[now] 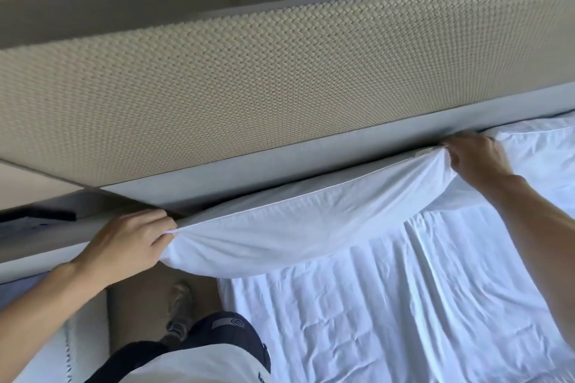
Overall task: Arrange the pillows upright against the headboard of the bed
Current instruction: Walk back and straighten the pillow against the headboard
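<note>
The person stands at the side of the bed, close to its head end, and leans in over the corner of the mattress. Both bare hands hold one white pillow [298,227] by its two upper corners. The left hand [130,242] is closed on the near corner, the cloth bunched between thumb and curled fingers, right at the corner of the bed where the mattress edge meets the headboard. The right hand [476,158] is closed on the far corner, farther along the head edge of the bed, its fingers pinching a gathered fold of the pillowcase.

Between the two hands the pillow hangs slack in a shallow curve. Its upper seam runs just beside the grey lower band of the headboard [280,87], and its belly sags down onto the wrinkled white sheet [420,305] along the head edge of the mattress. It stands more or less on its long edge, tilted toward the headboard, though whether it actually touches the grey band I cannot tell.

Above the grey band the headboard is faced with a pale woven panel that runs the whole width of the bed. Past the right hand, toward the far corner of the head edge, a second pillow [538,146] lies against the base of the headboard, only partly in sight. Below, beside the bed, the person's dark shorts [230,339] and one shoe [180,311] show over the brown floor.
</note>
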